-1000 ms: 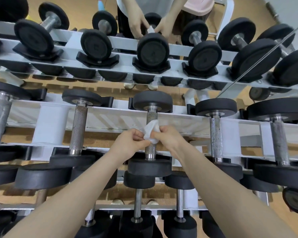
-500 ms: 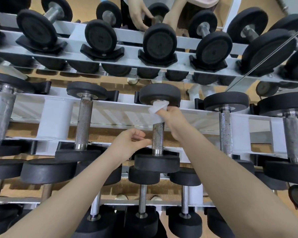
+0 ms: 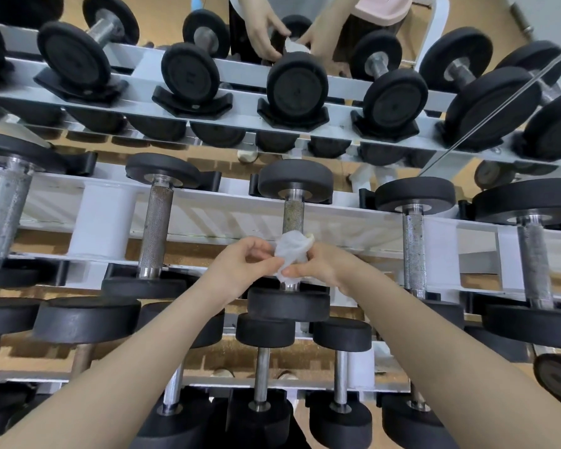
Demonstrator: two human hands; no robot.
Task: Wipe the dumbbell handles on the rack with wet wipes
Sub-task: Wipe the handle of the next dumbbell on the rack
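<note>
Since the frame half a second ago, the wet wipe (image 3: 291,254) is brought down from the top of the dumbbell handle (image 3: 293,218) to its lower end, and the left hand (image 3: 240,266) is moved in to meet it. Both hands are now closed on the wipe: it is pinched by the right hand (image 3: 318,266) between thumb and fingers, and its left edge is pinched by the left hand's fingertips. The wipe is bunched around the low part of the handle, just above the lower weight head (image 3: 289,303). The knurled upper stretch of the handle is left bare, up to the upper head (image 3: 295,179). This dumbbell sits on the middle tier of the white rack (image 3: 104,218).

The neighbouring handles (image 3: 157,228) on both sides are not touched. A mirror is seen behind the rack, with the reflected hands (image 3: 263,30) at the top.

Risks, as judged:
- The wipe can be snagged or torn by the rough knurling if dragged hard while bunched.
- The back of the handle can be missed, since the wipe is crumpled rather than wrapped fully; full coverage cannot be confirmed from this view.
- Knuckles can be knocked against the lower head at the end of a downstroke.
- The wipe can be dropped between tiers if the two pinches are loosened together.
</note>
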